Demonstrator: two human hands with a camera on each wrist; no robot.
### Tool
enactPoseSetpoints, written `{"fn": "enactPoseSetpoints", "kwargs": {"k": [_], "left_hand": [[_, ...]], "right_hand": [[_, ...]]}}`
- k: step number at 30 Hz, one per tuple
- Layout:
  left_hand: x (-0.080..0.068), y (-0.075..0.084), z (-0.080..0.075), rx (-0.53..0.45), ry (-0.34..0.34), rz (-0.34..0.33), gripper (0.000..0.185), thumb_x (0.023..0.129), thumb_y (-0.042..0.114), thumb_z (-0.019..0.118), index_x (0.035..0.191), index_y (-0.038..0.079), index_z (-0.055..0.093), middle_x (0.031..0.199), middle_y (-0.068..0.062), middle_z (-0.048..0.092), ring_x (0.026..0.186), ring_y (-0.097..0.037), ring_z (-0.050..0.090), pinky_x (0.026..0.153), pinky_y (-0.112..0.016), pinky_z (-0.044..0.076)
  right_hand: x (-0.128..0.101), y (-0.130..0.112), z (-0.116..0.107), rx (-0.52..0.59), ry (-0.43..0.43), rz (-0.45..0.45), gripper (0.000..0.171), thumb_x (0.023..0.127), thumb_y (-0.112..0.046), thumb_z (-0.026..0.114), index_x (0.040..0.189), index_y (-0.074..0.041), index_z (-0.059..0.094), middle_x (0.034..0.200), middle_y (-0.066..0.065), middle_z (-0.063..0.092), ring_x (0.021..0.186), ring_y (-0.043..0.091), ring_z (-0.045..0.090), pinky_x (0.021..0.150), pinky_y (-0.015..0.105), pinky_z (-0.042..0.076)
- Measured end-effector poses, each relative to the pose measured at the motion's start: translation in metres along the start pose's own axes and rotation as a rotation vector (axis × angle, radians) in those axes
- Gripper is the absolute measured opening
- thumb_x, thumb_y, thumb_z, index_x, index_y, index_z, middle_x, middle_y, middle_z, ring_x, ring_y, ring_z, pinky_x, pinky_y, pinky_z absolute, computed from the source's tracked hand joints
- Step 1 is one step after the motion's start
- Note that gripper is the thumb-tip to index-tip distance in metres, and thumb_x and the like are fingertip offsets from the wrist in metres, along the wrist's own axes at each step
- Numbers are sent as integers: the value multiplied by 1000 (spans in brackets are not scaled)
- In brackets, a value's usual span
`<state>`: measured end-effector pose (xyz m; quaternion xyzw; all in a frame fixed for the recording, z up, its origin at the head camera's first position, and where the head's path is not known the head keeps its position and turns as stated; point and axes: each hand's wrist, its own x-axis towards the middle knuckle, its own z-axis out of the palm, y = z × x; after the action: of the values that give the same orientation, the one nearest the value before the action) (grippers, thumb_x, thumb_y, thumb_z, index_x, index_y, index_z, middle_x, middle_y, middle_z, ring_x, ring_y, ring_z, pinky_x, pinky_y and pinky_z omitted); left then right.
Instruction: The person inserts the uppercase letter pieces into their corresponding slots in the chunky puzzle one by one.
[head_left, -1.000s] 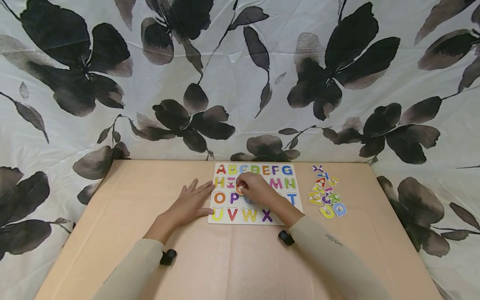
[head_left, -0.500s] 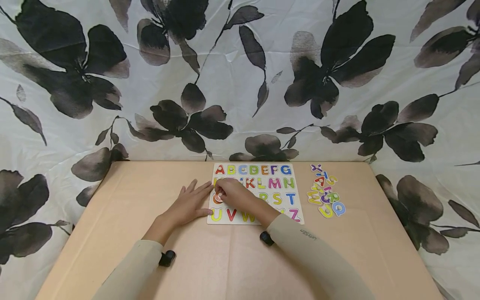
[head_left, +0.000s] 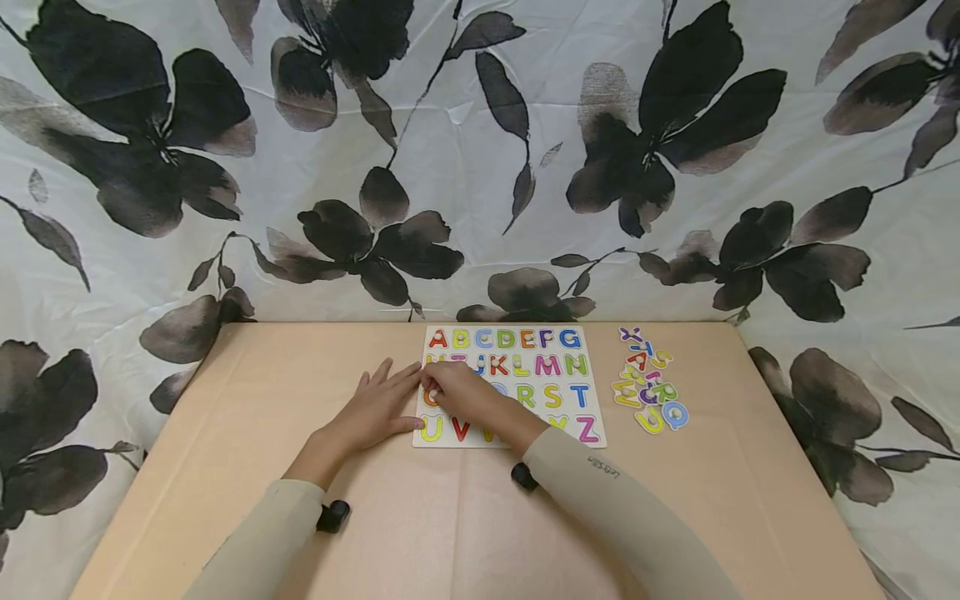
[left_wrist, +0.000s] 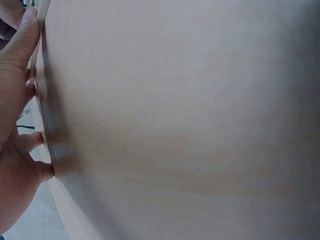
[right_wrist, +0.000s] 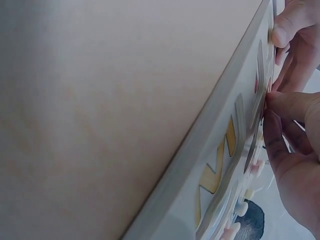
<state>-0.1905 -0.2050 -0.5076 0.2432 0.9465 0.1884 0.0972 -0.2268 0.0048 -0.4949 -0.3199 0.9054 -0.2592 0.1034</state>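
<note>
Orange letter O (head_left: 428, 401) pinched by downturned right hand (head_left: 467, 394).
Alphabet board's (head_left: 446, 429) nine-o'clock edge touched by unclenched left hand (head_left: 378, 408), fingers spread.

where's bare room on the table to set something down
Bare table: left of the left hand, between the sleeves in front of the puzzle board, and right of the loose letters. Crowded: the board around the right hand.
</note>
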Motion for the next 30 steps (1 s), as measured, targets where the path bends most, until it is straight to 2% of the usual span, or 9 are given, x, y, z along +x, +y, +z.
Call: {"fn": "enactPoseSetpoints", "kwargs": {"k": [8, 17, 23, 30], "left_hand": [[1, 0, 2, 3, 2, 8, 88, 90, 54, 74, 161, 17, 38, 169, -5, 33, 156, -51, 15, 115, -81, 15], [2, 1, 2, 8, -13, -17, 91, 89, 56, 74, 162, 19, 36, 170, -4, 31, 157, -50, 14, 117, -79, 13], [3, 2, 1, 3, -20, -33, 91, 89, 57, 73, 162, 19, 36, 170, -3, 31, 158, -49, 13, 119, -78, 11], [1, 0, 0, -10, -15, -40, 91, 89, 55, 75, 162, 19, 36, 170, -3, 31, 158, -49, 12, 119, -78, 10]], "right_hand": [[-10, 5, -8, 6, 10, 11, 17, 96, -3, 68, 110, -12, 69, 98, -1, 64, 88, 9, 54, 80, 21, 47], [-29, 17, -29, 56, 57, 90, 21, 96, -3, 67, 115, -11, 69, 107, 1, 67, 95, 12, 57, 89, 26, 53], [-47, 31, -42, 100, 84, 155, 23, 98, -9, 69, 121, -13, 69, 114, 1, 68, 99, 13, 58, 95, 30, 55], [-72, 51, -58, 122, 107, 209, 29, 97, -12, 72, 125, -12, 69, 113, 1, 67, 100, 17, 58, 93, 31, 55]]}}
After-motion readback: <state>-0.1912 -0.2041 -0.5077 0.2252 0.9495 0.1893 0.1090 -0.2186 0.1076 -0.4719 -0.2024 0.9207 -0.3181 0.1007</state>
